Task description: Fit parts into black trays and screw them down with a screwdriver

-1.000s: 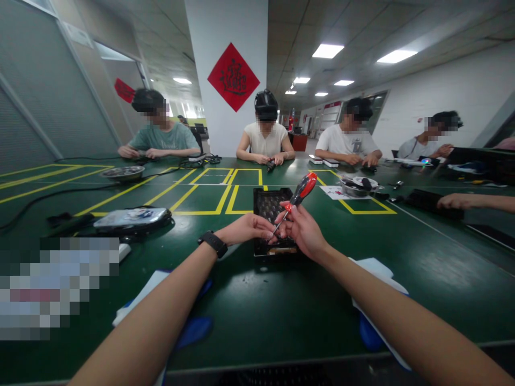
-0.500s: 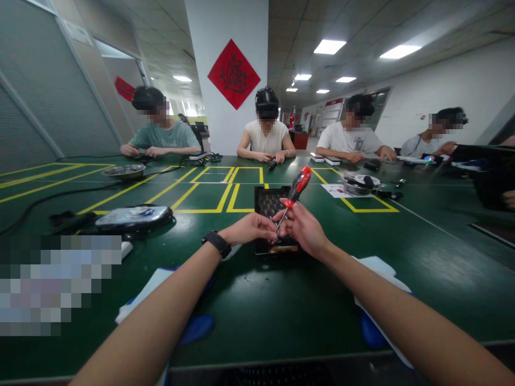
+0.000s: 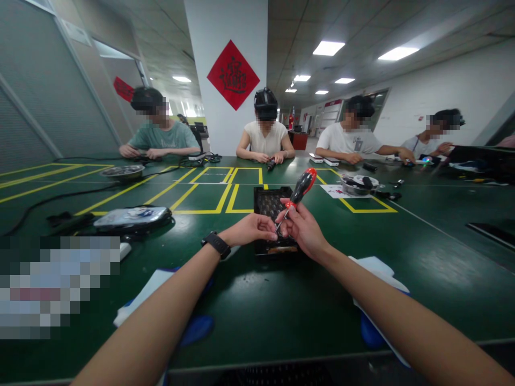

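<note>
My right hand (image 3: 306, 231) is closed around a screwdriver (image 3: 302, 187) with a red and black handle. The handle leans up and to the right, and the thin shaft slants down toward my left fingers. My left hand (image 3: 248, 229), with a black watch on the wrist, pinches at the screwdriver's tip; anything small between its fingertips is too hidden to name. Below both hands lies a black rectangular tray (image 3: 258, 194) with a bumpy, patterned inside, partly covered by my fingers.
White-and-blue gloves (image 3: 374, 268) lie under my right forearm, and a similar pair (image 3: 140, 292) under the left. A metal bowl (image 3: 358, 187) holding dark items sits at the right, another bowl (image 3: 123, 172) far left. A glossy case (image 3: 132, 217) lies left. Several people sit opposite.
The screwdriver handle has tilted a little farther right, while its tip stays by my left fingers. A person across the table at the right has stretched an arm sideways.
</note>
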Action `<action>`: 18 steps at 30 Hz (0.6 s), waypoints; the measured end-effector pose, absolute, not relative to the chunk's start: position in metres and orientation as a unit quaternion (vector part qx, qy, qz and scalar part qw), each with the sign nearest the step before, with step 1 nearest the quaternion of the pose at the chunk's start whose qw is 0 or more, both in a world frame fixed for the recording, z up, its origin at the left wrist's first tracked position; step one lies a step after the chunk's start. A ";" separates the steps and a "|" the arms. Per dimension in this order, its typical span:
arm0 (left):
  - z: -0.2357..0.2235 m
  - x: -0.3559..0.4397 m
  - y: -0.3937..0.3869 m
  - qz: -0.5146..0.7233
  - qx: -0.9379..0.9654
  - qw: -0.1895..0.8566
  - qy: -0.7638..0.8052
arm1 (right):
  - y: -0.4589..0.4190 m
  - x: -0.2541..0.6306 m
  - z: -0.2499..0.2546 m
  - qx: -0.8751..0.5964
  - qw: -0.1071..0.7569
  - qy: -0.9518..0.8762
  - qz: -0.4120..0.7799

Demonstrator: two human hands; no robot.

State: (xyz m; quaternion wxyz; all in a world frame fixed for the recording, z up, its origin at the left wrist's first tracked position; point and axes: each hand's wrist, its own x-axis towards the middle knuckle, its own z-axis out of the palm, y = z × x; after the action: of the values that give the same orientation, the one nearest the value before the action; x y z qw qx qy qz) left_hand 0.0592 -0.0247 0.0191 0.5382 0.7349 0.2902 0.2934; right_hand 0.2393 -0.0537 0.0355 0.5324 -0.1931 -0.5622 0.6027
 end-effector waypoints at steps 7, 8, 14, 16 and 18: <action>0.024 0.054 -0.025 0.247 0.752 0.562 0.239 | -0.052 0.241 0.034 -0.189 0.535 -0.549 0.614; 0.025 0.054 -0.025 0.245 0.756 0.558 0.238 | -0.051 0.241 0.034 -0.189 0.536 -0.547 0.614; 0.024 0.059 -0.025 0.254 0.785 0.484 0.290 | -0.052 0.240 0.035 -0.181 0.537 -0.547 0.616; 0.023 0.060 -0.025 0.260 0.779 0.490 0.292 | -0.052 0.240 0.035 -0.178 0.538 -0.548 0.615; 0.022 0.060 -0.025 0.261 0.773 0.510 0.272 | -0.052 0.240 0.035 -0.176 0.536 -0.552 0.614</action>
State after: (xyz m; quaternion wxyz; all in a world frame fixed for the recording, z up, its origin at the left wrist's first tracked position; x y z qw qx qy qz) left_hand 0.0604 -0.0254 0.0223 0.5096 0.7735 0.2719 0.2609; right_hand 0.2396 -0.0524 0.0346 0.5362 -0.1765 -0.5517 0.6140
